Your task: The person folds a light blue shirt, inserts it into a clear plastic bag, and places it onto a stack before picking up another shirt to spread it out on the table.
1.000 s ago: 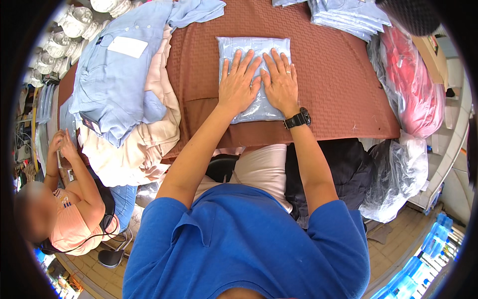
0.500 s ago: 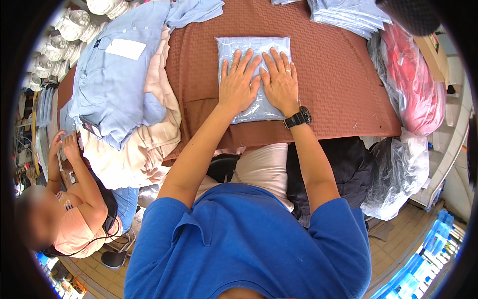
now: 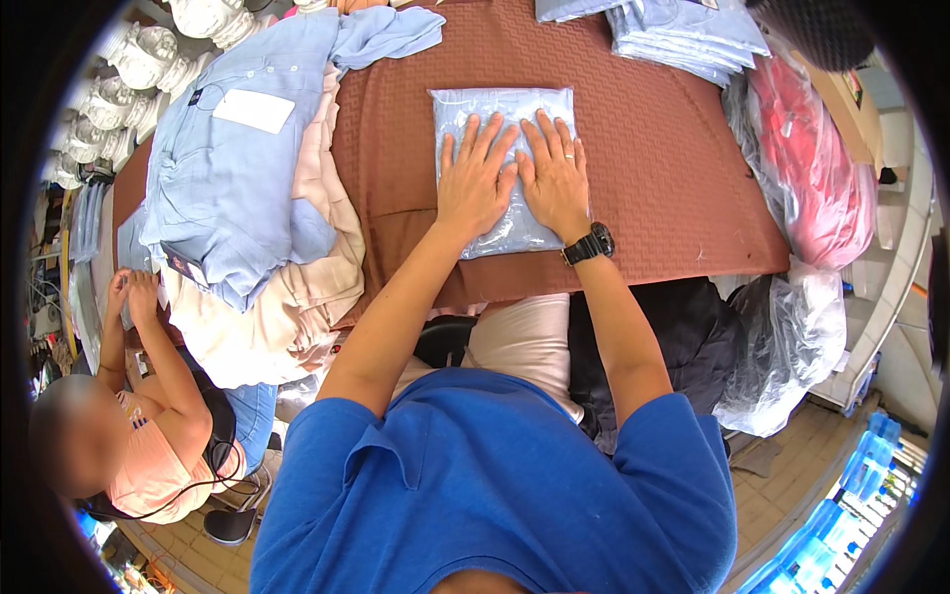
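A folded light-blue garment in a clear plastic bag (image 3: 515,234) lies flat on the brown-covered table (image 3: 673,188) in front of me. My left hand (image 3: 473,188) rests palm down on its left half, fingers spread and pointing away from me. On the right half, my right hand (image 3: 556,188) lies flat in the same way, with a ring on one finger and a black watch (image 3: 590,245) at the wrist. The two thumbs come close together near the bag's middle. Neither hand grips the bag.
Light-blue shirts (image 3: 237,148) are heaped on cream cloth (image 3: 247,337) at left. Bagged blue garments (image 3: 683,40) are stacked at the far right, beside red clothing in plastic (image 3: 807,168). A seated person (image 3: 168,436) works at the left. Black fabric (image 3: 653,346) lies by my right arm.
The whole scene sits slightly lower in the picture at the table. Both hands stay flat on the bag, with little visible movement over it. The seated person's hands have shifted slightly.
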A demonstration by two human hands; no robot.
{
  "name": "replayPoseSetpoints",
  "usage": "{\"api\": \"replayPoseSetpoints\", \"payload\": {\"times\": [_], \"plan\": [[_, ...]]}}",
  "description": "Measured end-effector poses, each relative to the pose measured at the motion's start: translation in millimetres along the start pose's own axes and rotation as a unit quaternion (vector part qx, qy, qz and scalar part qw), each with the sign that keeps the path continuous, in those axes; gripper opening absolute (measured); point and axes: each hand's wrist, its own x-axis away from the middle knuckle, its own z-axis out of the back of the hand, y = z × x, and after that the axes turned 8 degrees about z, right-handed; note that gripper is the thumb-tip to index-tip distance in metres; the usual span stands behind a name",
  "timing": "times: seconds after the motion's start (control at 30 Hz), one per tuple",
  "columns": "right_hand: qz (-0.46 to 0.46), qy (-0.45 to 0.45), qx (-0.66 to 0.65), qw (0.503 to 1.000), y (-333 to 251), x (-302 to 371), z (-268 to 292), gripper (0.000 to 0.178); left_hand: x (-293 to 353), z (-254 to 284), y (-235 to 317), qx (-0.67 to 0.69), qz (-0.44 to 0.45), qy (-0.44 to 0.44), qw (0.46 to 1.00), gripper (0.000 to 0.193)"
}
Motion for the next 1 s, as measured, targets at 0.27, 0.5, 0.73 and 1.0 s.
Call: {"api": "replayPoseSetpoints", "payload": {"times": [0.27, 0.5, 0.73, 1.0], "plan": [[0.002, -0.009, -0.007, 1.000, 0, 1, 0, 0.051, 2, -2, 0, -0.017, 0.001, 0.014, 1.000, 0.050], [-0.072, -0.008, -0.224, 0.972, 28, -16, -1, 0.051, -26, 16, -29, 0.282, 0.038, -0.071, 0.956, 0.051], [0.011, 0.014, -0.027, 0.999, 15, -56, -18, 0.047, -47, -10, -29, -0.034, 0.048, 0.031, 0.998, 0.056], [-0.016, -0.004, -0.038, 0.999, 15, -43, -34, 0.049, -34, -8, -27, -0.056, 0.086, 0.004, 0.995, 0.060]]}}
